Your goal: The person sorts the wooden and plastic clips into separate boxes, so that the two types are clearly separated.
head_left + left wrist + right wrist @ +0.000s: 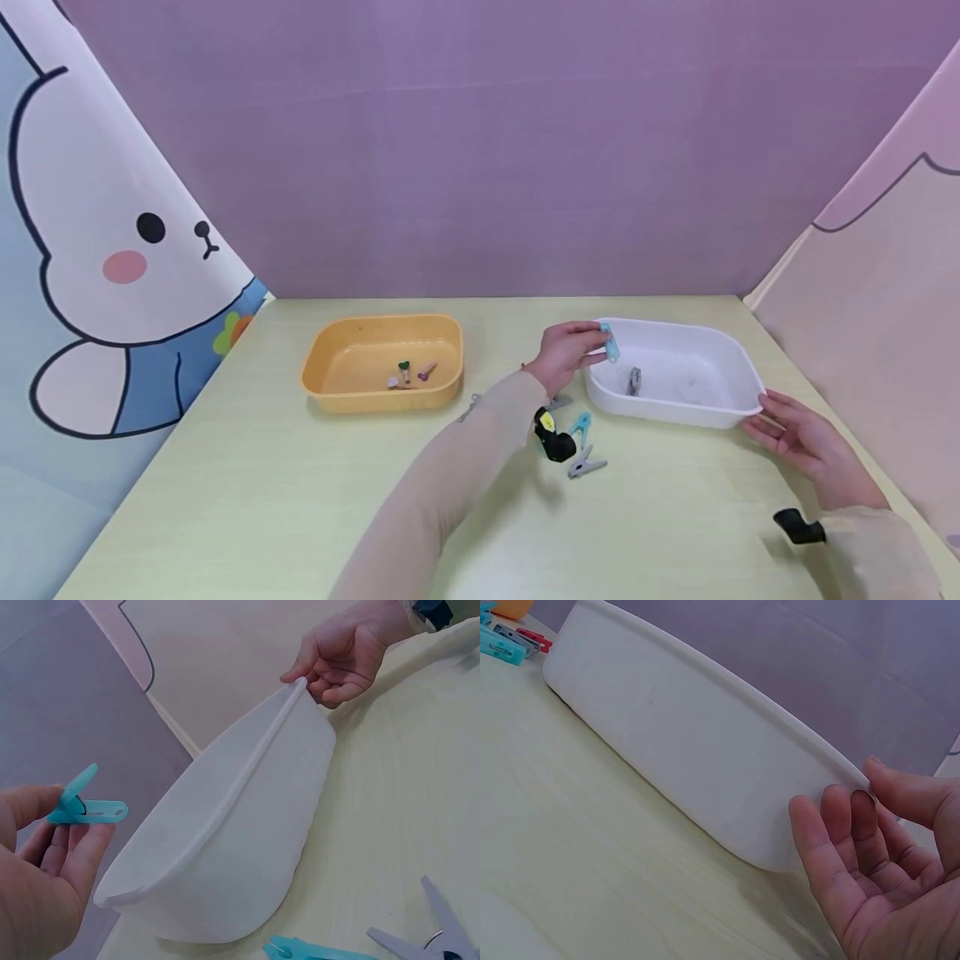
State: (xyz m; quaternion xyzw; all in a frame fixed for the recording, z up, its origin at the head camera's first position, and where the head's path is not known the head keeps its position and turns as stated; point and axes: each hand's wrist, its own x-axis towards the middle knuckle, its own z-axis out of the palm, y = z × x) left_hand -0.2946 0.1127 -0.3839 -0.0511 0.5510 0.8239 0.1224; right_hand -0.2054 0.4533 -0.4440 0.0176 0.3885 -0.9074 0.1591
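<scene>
My left hand [568,354] pinches a turquoise clothespin [610,342] between thumb and fingers, over the left rim of a white basin [705,412]. In the left wrist view the clothespin [88,811] sits sideways in the fingertips. At the basin's front right corner my right hand [806,437] holds the rim, thumb on top and fingers against the outer wall, as the right wrist view shows. Inside the basin lies a grey clothespin [635,382]. On the table before it are another turquoise clothespin [581,426] and a grey one [586,463]; others are partly hidden by the left wrist.
A yellow basin [384,404] stands to the left, with several small clips [405,371] inside. Red and grey clothespins [536,639] lie beyond the white basin's left end in the right wrist view. A purple backdrop [480,150] rises behind the table [300,500].
</scene>
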